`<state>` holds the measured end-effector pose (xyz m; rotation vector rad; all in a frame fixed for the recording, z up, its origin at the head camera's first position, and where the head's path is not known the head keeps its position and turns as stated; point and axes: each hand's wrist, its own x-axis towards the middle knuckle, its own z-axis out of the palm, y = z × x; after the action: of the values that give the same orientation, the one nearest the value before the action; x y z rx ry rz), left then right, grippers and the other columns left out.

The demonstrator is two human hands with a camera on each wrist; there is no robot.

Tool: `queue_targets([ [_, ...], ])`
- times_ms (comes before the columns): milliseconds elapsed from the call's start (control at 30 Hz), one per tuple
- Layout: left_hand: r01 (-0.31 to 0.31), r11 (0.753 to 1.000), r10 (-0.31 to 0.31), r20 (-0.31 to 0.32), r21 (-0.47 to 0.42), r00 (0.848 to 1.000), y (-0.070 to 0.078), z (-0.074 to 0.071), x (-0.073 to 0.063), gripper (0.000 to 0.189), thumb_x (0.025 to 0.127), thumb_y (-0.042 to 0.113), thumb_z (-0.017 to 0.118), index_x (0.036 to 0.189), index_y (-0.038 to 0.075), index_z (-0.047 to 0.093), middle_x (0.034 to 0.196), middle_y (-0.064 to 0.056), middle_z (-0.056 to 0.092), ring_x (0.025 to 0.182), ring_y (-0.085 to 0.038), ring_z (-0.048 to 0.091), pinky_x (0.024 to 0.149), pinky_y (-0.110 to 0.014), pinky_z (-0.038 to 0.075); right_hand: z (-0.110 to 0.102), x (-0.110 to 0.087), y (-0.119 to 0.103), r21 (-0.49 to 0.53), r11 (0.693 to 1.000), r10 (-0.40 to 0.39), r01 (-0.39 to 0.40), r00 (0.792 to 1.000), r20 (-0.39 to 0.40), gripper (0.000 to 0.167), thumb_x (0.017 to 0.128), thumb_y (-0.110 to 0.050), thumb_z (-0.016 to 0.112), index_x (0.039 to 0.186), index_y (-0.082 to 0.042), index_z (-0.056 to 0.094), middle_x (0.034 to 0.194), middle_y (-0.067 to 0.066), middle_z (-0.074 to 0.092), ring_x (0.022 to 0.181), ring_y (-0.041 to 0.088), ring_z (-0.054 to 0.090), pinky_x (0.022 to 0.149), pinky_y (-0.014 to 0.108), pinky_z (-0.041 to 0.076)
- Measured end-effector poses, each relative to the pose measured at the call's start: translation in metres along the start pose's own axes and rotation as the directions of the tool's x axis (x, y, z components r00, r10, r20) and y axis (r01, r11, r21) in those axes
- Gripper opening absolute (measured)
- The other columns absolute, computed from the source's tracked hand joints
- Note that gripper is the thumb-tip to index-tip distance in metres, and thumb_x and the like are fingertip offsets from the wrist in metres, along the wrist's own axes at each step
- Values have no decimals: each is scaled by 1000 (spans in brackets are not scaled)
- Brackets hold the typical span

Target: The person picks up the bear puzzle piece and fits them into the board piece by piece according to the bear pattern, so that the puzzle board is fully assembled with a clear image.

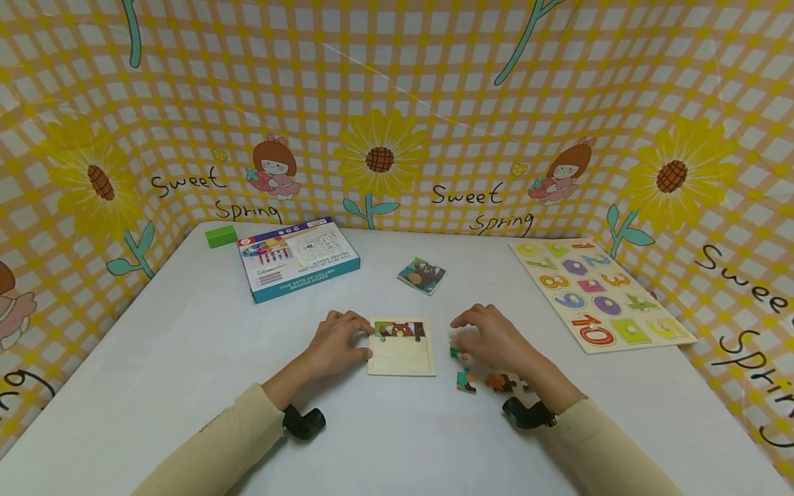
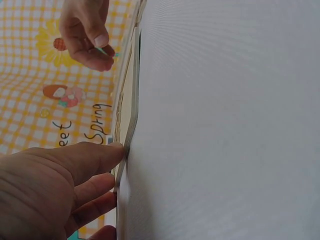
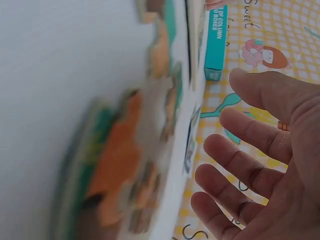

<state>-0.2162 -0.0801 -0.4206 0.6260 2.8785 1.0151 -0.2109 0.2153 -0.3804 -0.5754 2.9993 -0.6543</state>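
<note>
At the far left of the white table [image 1: 186,386], a green block [image 1: 221,236] lies just beside a boxed set [image 1: 298,258] with a printed lid and teal sides. Nearer the person, the left hand [image 1: 338,344] meets the left edge of a shallow wooden puzzle tray [image 1: 400,359]; its thumb and fingers are extended and touch the rim without curling round it. The tray lies flat at centre, with a strip of fitted bear pieces [image 1: 400,329] along its far side and bare wood on the near side. Beyond it, a square bear picture [image 1: 422,275] lies turned at an angle. To the tray's right are loose puzzle pieces [image 1: 466,381], partly hidden and blurred in the right wrist view, so their number is uncertain. Above them hangs the right hand [image 1: 493,337], empty, with fingers apart and slightly bent. At far right lies a number board [image 1: 602,296] with coloured numerals and shapes.
</note>
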Motion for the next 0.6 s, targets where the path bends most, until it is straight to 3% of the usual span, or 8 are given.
queue_targets([
  [233,6,1000,-6,-5,-9,1000,-1,1,0,32,76,19,76,106,12,68,119,-3,61,113,-27,44,95,-47,33,2,-8,9,-51,999,-13,13,1000,9,24,82,-22,70,102,-9,70,106,9,64,100,26,51,83,42,44],
  [600,10,1000,-10,2,-7,1000,0,0,0,32,77,20,76,106,13,68,120,-3,61,113,-26,44,93,-46,33,8,-14,20,-46,998,-42,43,999,8,24,81,-24,72,101,-12,70,102,6,61,91,20,46,73,30,36],
])
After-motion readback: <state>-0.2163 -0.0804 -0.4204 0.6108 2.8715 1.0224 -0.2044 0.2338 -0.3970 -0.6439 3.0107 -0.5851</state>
